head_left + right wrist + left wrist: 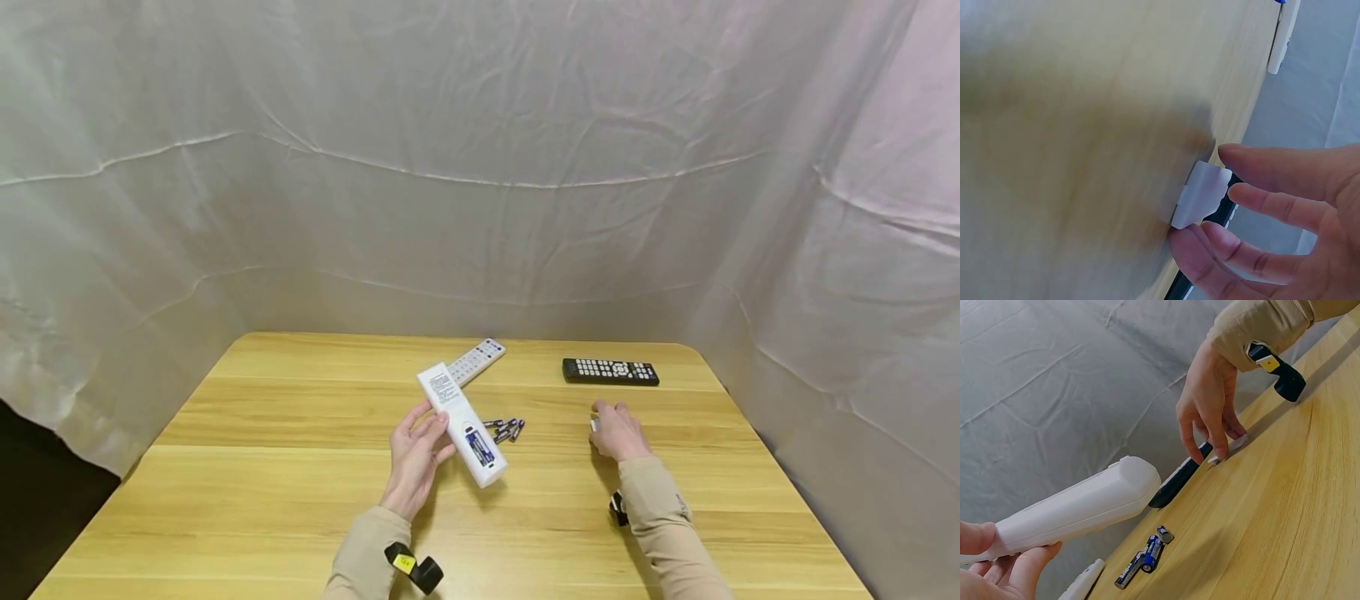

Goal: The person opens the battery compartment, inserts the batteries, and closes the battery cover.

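My left hand (414, 462) grips a white remote control (459, 421), back side up and raised off the table. Two blue batteries (479, 447) sit in its uncovered battery compartment. In the left wrist view the thumb and fingers clasp one end of this remote. Over on the right, my right hand (619, 431) pinches a small white battery cover (1204, 195) at the tabletop. Its fingertips lie around the edges of the cover. Several loose blue batteries (504, 431) lie on the table just right of the held remote.
A second white remote (477, 361) lies buttons up behind the held one, partly hidden by it. A black remote (611, 372) lies at the back right, beyond my right hand. The wooden table (247, 467) is bordered by grey hanging fabric (480, 233).
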Demonstrator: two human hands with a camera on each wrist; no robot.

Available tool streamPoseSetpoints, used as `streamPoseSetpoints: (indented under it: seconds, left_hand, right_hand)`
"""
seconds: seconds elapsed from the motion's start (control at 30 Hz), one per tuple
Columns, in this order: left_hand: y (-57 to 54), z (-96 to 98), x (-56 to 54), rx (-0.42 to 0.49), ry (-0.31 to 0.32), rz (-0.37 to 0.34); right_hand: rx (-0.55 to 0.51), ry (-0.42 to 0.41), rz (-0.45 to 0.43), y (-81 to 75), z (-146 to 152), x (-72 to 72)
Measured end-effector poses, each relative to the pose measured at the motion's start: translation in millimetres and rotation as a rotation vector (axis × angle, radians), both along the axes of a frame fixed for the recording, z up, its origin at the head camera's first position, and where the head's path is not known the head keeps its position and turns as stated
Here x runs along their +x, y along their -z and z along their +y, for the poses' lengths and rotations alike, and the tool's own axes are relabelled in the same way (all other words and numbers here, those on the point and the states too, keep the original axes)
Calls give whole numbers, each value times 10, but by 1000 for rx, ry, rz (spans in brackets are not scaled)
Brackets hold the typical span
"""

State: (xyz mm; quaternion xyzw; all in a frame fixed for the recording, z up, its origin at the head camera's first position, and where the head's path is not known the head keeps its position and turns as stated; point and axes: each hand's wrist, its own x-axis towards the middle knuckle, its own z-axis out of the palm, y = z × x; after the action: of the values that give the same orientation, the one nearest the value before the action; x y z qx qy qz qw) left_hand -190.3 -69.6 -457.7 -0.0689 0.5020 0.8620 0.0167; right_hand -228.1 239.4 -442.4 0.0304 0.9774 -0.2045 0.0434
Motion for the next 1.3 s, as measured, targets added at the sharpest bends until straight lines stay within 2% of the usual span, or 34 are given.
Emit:
streamPoseSetpoints:
  seconds: [0.3,0.77,0.97,1.13,1.3]
  left_hand:
    - [3,-6,-5,-8,5,1]
    - [4,-2,-8,-8,5,-4]
    - [6,0,-5,-1,10,-4]
    - [13,1,-4,7,10,-4]
    - [20,4,-10,6,6,-8]
  right_hand:
    - [42,-10,21,51,24,-48]
    - [26,-12,30,60,57,-46]
    - [-9,3,38,59,61,-34]
    - [-54,-2,89,50,33,8]
    - [-180,2,109,54,-12,39]
